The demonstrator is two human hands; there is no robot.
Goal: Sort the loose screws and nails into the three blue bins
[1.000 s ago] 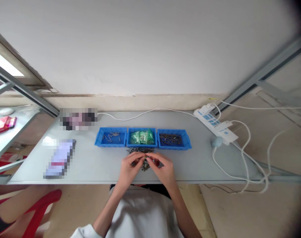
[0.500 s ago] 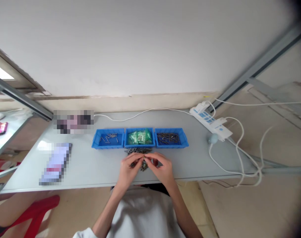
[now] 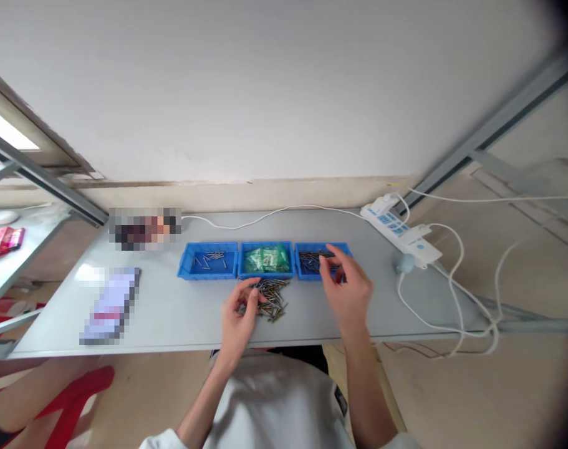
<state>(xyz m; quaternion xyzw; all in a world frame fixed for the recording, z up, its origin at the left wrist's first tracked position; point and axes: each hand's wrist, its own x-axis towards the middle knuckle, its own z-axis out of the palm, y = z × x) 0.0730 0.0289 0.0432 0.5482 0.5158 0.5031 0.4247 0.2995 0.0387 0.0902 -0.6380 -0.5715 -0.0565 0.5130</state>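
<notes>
Three blue trays stand in a row on the grey table (image 3: 171, 312). The left tray (image 3: 207, 260) holds a few metal pins, the middle tray (image 3: 266, 259) green bagged parts, the right tray (image 3: 312, 260) many dark pins. A loose pile of pins (image 3: 272, 296) lies in front of the middle tray. My left hand (image 3: 239, 315) rests at the pile's left edge, fingers curled in a pinch on something too small to name. My right hand (image 3: 346, 284) hovers over the right tray's near edge, fingertips pinched together above the dark pins.
A white power strip (image 3: 400, 234) with white cables (image 3: 452, 299) lies at the right end of the table. Two blurred-out items sit at the left. A red chair (image 3: 73, 393) and another person's limb are at lower left.
My right hand has left the pile and moved right and forward to the right tray. My left hand stays by the pile, which is now uncovered.
</notes>
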